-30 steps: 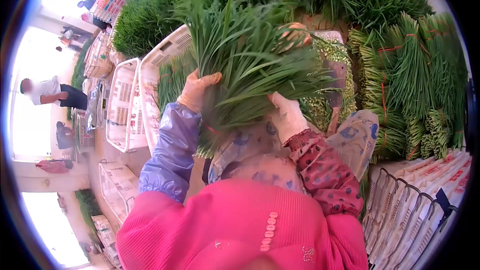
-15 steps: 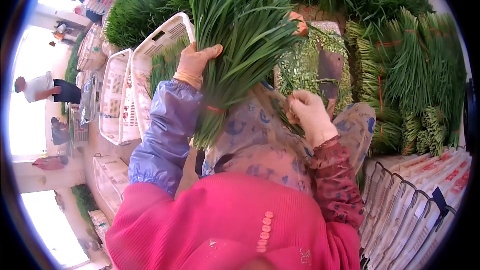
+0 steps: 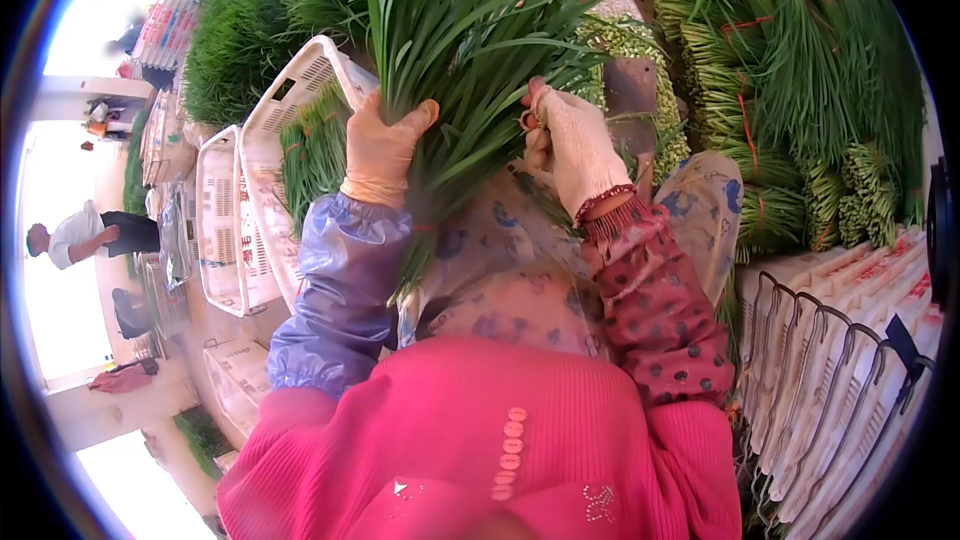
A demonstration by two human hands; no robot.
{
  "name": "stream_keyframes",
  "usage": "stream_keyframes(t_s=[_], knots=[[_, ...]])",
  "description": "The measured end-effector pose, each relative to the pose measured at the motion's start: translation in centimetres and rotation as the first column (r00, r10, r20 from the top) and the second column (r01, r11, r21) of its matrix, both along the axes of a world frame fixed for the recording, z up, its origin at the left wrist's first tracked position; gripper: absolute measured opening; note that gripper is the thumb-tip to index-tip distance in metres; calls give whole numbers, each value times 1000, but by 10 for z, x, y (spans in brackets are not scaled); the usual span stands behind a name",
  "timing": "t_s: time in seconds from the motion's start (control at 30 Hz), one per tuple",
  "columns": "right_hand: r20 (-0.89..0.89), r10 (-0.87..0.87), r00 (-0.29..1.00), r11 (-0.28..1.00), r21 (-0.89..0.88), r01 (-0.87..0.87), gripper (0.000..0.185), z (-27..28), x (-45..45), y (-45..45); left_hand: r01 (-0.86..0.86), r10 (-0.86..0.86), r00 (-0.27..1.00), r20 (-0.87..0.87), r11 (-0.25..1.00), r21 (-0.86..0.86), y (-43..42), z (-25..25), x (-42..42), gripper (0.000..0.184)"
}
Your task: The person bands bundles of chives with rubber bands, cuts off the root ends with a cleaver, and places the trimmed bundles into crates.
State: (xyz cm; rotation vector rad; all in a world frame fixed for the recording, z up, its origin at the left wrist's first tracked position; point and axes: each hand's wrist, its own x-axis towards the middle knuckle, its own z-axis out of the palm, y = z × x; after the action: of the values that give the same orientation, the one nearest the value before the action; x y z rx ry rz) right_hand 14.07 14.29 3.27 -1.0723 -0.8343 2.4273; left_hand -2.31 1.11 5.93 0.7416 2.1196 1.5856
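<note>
My left hand (image 3: 385,148), in a pale rubber glove, is closed round a bunch of garlic chives (image 3: 455,50). The long green leaves fan upward and to the right, and a red band circles the stems low down. My right hand (image 3: 580,140), in a white knitted glove with a dark red cuff, is at the right side of the bunch. Its thumb and fingers are pinched beside the leaves; what lies between them is hidden. Beyond that hand, a dark rusty flat blade (image 3: 630,87) stands among chopped pale green stem pieces (image 3: 672,130).
White plastic crates (image 3: 222,220) stand at the left, one with chives (image 3: 312,145) inside. Banded chive bundles (image 3: 790,70) are piled at the right, above stacked white crates (image 3: 830,340) with metal handles. More greens (image 3: 270,30) lie behind. A person (image 3: 90,235) stands far left.
My right hand has moved up and left, from above the lap to the side of the chive leaves. My left hand keeps its hold, and the bunch sits slightly more upright.
</note>
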Motion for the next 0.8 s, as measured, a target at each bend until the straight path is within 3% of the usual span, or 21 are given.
stream_keyframes(t_s=[0.23,0.3,0.33,0.37,0.43,0.47,0.53,0.57,0.6,0.63,0.7,0.73,0.77,0.8], knots=[[28,-111,993,992,-54,112,21,-21,8,1,40,-41,999,29,999,33,7,-3,8,37],[14,-120,993,982,150,116,20,-20,11,-5,68,-72,996,-55,996,-57,7,-10,2,41],[-56,-48,997,932,357,65,16,-18,17,-6,93,-113,984,-137,985,-144,7,-14,-1,46],[-50,-44,998,936,347,59,16,-7,20,-11,89,-110,985,-132,984,-155,7,-16,-1,46],[-343,32,939,878,458,137,14,19,22,-21,221,-279,934,-221,941,-256,11,-19,-2,50],[-340,27,940,883,448,137,14,23,20,-26,225,-290,927,-238,938,-265,16,-25,-4,50],[-421,-62,905,997,14,75,17,25,18,-34,220,-283,936,-209,934,-280,12,-27,-5,50],[-418,-68,906,997,5,77,17,21,21,-34,212,-271,944,-188,936,-283,13,-24,-3,49],[-184,76,980,994,96,-59,16,15,28,-32,164,-235,939,-252,948,-274,13,-24,0,41],[71,205,976,966,148,-213,16,7,35,-28,166,-239,939,-247,945,-283,12,-21,3,41],[102,301,948,928,199,-316,20,-10,40,-26,40,-253,876,-411,887,-460,12,-8,10,43],[128,417,900,868,239,-436,19,-15,43,-28,42,-259,878,-404,880,-473,11,-4,12,43],[158,522,838,790,280,-545,18,-12,45,-28,42,-297,868,-398,843,-537,13,0,13,52],[356,519,778,630,456,-629,23,-5,41,-28,42,-336,857,-392,803,-595,15,2,14,61]])
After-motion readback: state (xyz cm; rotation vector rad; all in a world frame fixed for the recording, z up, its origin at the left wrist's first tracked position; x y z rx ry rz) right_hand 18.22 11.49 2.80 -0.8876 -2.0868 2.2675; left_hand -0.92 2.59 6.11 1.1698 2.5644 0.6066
